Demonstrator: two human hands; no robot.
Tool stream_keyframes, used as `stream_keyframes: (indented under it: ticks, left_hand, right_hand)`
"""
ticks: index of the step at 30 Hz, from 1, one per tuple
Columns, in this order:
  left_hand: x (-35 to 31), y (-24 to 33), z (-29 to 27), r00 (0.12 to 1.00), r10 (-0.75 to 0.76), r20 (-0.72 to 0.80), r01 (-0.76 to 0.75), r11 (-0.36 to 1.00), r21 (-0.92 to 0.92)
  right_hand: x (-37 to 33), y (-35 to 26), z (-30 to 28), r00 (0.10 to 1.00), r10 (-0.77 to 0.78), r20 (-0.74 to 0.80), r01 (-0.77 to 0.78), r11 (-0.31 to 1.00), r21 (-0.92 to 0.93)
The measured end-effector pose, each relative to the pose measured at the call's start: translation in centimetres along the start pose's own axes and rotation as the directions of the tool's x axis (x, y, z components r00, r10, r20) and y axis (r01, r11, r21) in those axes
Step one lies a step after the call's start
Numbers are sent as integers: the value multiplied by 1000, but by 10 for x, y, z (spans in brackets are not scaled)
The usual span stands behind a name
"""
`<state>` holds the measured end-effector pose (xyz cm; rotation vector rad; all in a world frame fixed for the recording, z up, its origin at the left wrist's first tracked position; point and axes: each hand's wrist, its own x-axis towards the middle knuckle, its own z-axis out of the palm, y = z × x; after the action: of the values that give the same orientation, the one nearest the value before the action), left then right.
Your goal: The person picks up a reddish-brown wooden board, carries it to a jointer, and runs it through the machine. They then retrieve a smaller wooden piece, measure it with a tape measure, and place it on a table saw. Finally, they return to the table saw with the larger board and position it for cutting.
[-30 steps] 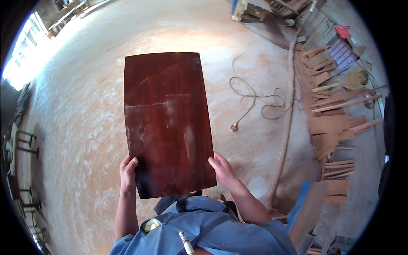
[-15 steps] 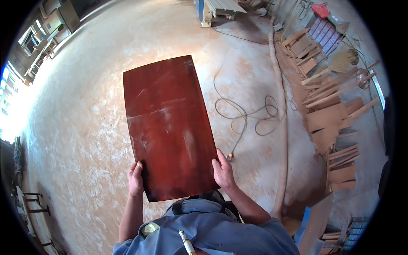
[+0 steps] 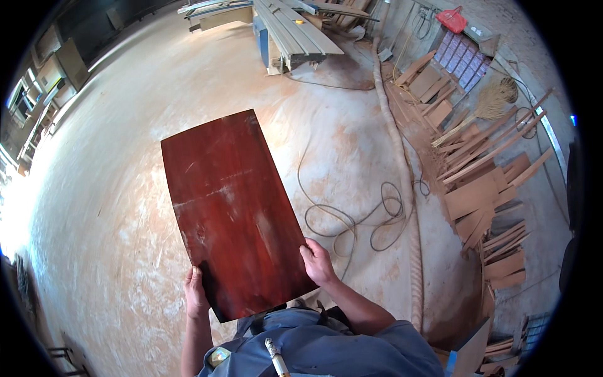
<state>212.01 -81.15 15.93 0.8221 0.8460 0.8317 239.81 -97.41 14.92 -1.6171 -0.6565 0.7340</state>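
A dark red, glossy wooden panel [image 3: 235, 210] is held out in front of my body, its far end tilted toward the left. Pale scuffs and a scratched line cross its face. My left hand [image 3: 195, 290] grips the panel's left edge near the close corner, thumb on top. On the opposite edge, my right hand [image 3: 318, 262] is closed with its thumb over the surface. The fingers of both hands are hidden beneath the panel. A lit cigarette [image 3: 275, 357] shows at the bottom, above my blue shirt [image 3: 326, 345].
A loose cable [image 3: 345, 220] coils on the dusty floor to the right. Beyond it runs a long hose [image 3: 411, 251]. Wood offcuts [image 3: 477, 188] and a straw broom [image 3: 496, 100] line the right wall. A machine table [image 3: 295, 31] stands ahead.
The view has shifted, bringing more of the machine table into sight. The panel and both hands now appear lower and further left in the picture, with the same grip.
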Motion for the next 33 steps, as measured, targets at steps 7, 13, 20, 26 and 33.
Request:
stream_keyframes:
  ticks: [7, 13, 20, 26, 33]
  left_hand:
    - [198, 46, 46, 977, -97, 189, 96, 995, 16]
    - [330, 99, 93, 891, -179, 417, 259, 955, -143]
    - [486, 109, 125, 805, -272, 527, 473, 830, -295]
    - [590, 146, 176, 837, -217, 503, 451, 794, -408]
    - [702, 162, 247, 821, -171, 545, 433, 809, -397]
  right_hand:
    - [159, -21, 21, 966, 65, -249, -44, 995, 89]
    - [281, -61, 32, 913, 157, -376, -79, 973, 216]
    - [446, -72, 41, 862, 213, -460, -4, 910, 415]
    - [577, -93, 56, 884, 198, -424, 32, 878, 477]
    - [703, -118, 58, 859, 219, -463, 52, 862, 504]
